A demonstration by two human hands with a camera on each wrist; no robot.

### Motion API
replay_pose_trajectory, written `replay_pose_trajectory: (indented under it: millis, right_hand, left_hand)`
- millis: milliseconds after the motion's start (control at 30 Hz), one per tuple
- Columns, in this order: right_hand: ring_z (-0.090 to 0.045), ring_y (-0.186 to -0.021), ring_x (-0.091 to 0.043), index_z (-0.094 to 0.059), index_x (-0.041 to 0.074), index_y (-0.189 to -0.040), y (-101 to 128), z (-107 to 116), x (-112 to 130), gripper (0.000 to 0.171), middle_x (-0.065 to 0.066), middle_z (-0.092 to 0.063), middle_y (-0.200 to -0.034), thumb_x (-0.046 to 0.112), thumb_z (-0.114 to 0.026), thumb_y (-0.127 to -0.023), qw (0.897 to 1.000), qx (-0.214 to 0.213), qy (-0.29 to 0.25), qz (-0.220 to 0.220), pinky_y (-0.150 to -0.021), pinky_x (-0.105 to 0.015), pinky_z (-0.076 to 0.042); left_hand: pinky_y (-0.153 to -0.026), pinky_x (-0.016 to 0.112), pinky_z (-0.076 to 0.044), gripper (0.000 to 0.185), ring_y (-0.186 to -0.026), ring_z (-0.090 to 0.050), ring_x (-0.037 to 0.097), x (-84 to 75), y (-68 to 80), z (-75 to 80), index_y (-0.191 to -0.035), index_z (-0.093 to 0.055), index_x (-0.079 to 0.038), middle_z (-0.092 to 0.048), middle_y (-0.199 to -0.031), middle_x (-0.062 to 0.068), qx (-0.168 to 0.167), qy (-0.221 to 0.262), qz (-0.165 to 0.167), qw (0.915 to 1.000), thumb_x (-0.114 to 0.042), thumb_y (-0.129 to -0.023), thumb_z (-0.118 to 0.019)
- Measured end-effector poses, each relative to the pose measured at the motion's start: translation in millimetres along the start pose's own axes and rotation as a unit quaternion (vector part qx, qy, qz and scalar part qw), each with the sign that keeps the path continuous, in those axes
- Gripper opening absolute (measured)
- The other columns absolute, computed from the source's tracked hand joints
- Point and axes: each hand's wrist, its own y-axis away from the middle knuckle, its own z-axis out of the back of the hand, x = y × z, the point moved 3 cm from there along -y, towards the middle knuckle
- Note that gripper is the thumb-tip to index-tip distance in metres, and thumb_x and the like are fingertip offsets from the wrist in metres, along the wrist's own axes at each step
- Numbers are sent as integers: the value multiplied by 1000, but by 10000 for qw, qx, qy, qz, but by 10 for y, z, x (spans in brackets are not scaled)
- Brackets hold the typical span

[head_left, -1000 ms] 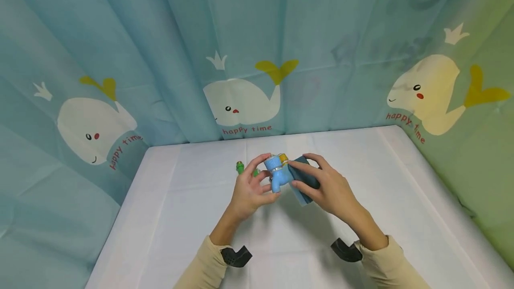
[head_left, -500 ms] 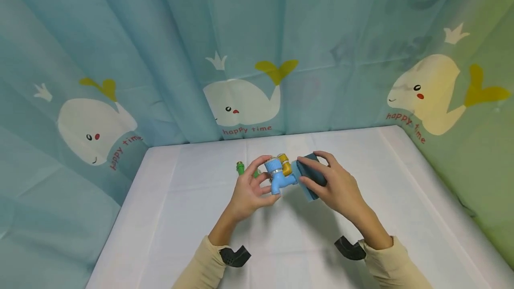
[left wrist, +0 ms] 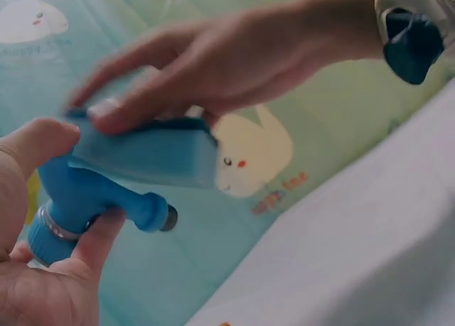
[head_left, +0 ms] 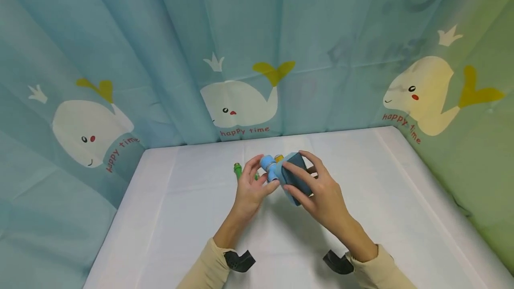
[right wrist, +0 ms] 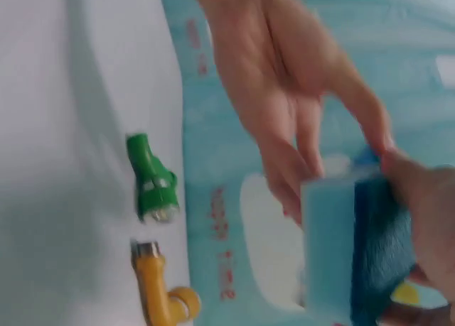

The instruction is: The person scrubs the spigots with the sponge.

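Note:
My left hand (head_left: 248,196) holds a blue tap (head_left: 267,163) above the table, its fingers and thumb around the body. The tap has a ribbed collar, a metal ring and a dark-ended outlet (left wrist: 169,218), seen in the left wrist view. My right hand (head_left: 328,196) pinches a two-layer sponge (head_left: 296,162), pale blue on one side and dark teal on the other. The pale layer (left wrist: 142,155) lies right up against the tap and hides part of it. In the right wrist view the sponge (right wrist: 330,248) covers most of the tap.
Beyond my hands, a green tap (right wrist: 151,177) and a yellow tap (right wrist: 160,290) lie on the white-covered table (head_left: 192,217). A blue curtain (head_left: 172,79) printed with whales hangs behind the table, turning green at the right.
My right hand drew the sponge away to the right, then brought it back left against the blue tap. My left hand has turned the tap slightly, and the head view has shifted a little.

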Motion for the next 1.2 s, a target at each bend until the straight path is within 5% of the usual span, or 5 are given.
replay_pose_trajectory:
  millis: [267, 500, 667, 1000, 1200]
  right_hand:
    - [-65, -94, -35, -67, 28, -135, 54, -37, -140, 53, -19, -50, -147, 33, -85, -85, 9988, 25, 467, -153, -55, -45, -59]
    - [-66, -96, -31, -67, 27, -137, 8, -53, -5, 54, -17, -49, -148, 33, -84, -86, 9999, -50, -82, -43, -58, -42, -60]
    - [-66, -92, -31, -68, 26, -136, 12, -93, 6, 56, -19, -51, -145, 31, -87, -83, 10000, -82, -38, -6, -56, -42, -59]
    - [-67, -93, -29, -68, 23, -136, 60, 38, -37, 63, -18, -50, -147, 19, -91, -78, 9991, -192, -345, -130, -57, -40, -60]
    - [-65, -92, -27, -68, 18, -137, 165, 221, -233, 68, -17, -51, -148, 5, -91, -74, 9953, -558, -536, -575, -63, -37, -60]
  left_hand:
    - [-98, 40, -55, 83, -122, -55, 31, 37, 9, 19, -156, -28, 2, -31, -155, 22, -349, 547, 130, 9978, 15, -85, -69]
    - [-99, 41, -55, 78, -115, -60, 27, 21, -2, 51, -158, -35, -12, -39, -141, 22, -155, 293, 0, 9995, -2, -92, -75]
    - [-102, 42, -53, 60, -119, -62, 26, 44, 28, 81, -142, -49, 10, -26, -153, 28, 226, 126, -139, 9996, -11, -93, -77]
    - [-95, 44, -57, 33, -114, -65, 25, 98, 21, 96, -125, -53, 23, -50, -131, 16, 345, -502, -544, 9967, 10, -96, -63]
    - [-92, 37, -59, 31, -107, -65, 16, 85, 16, 127, -121, -62, 14, -58, -120, 9, -77, -1539, -868, 9842, 9, -92, -69]
